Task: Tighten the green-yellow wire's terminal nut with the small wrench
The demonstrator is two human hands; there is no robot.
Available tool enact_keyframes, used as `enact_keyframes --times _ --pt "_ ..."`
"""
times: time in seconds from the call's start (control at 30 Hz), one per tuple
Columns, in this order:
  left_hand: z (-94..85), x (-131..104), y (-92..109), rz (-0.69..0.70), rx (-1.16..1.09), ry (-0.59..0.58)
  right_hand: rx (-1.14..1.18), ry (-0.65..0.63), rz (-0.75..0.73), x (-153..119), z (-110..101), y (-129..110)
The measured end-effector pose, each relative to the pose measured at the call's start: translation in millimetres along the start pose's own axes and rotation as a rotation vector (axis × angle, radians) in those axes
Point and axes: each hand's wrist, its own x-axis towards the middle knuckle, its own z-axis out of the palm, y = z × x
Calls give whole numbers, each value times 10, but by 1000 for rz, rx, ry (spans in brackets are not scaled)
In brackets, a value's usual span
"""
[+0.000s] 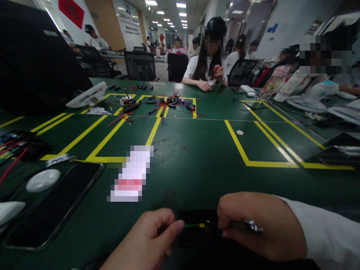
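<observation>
My left hand [153, 234] is closed, with thumb and index finger pinching the end of a thin green wire [191, 225]. The wire runs right to a small yellow tip beside a dark, round, ring-like piece [208, 225]. My right hand [258, 221] is closed at the other side of that piece, its fingertips together. What it grips is hidden under the fingers. Something silvery and shiny [254, 226] shows at its palm. Both hands are low over a dark flat item [194, 240] at the near table edge.
On the green table [191, 150] lie a black phone [56, 206], a blurred-out pale item [132, 174] and a white oval object [43, 180]. Bunched wires [171, 103] lie farther back. A co-worker [208, 56] sits opposite. White fans [312, 97] stand at right.
</observation>
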Motion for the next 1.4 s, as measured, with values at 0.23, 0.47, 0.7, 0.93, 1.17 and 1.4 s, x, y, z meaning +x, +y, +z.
enact_keyframes --times 0.23,0.47,0.7,0.93,1.17,1.4 --pt "3 -1 29 -13 10 -2 63 298 263 -184 292 -64" --pt "7 3 -1 6 20 10 15 246 235 -140 482 -13" --pt "-4 -11 -7 8 25 17 -57 177 225 -85 438 -77" --pt "-3 -11 -19 28 48 32 -64 53 159 -42 219 -129" --pt "-7 -16 13 9 -1 2 -112 -126 10 57 24 -64" --pt "-4 -18 5 -6 -7 6 -48 -108 -57 69 4 11"
